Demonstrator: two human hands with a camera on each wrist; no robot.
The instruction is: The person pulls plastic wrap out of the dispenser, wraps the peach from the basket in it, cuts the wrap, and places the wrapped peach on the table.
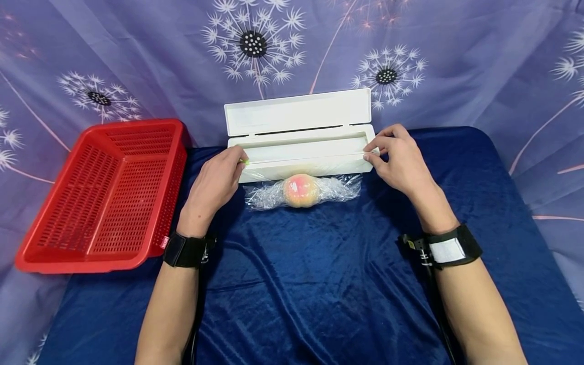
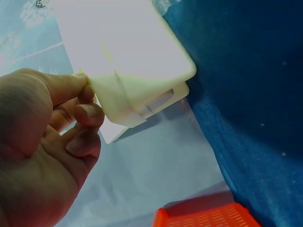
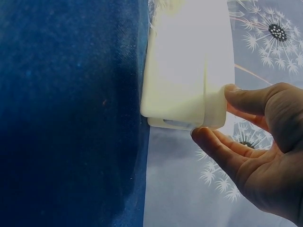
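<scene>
A long white cling film dispenser box (image 1: 301, 167) lies at the back of the table with its lid (image 1: 298, 112) raised; a pale roll (image 1: 305, 150) shows inside. My left hand (image 1: 214, 177) pinches the box's front left corner, a small yellow-green piece (image 1: 247, 162) at its fingertips. At the opposite end, my right hand (image 1: 399, 159) grips the right corner between thumb and fingers. The wrist views show the box's white left end (image 2: 137, 99) and right end (image 3: 177, 106). Just in front lies a pink and yellow peach (image 1: 301, 190), wrapped in clear film (image 1: 337, 188) bunched at both sides.
A red plastic basket (image 1: 152, 223) with perforated walls stands on the left. Dark blue cloth (image 1: 310, 284) covers the table and has folds. A purple dandelion-print curtain (image 1: 319, 50) hangs right behind the box.
</scene>
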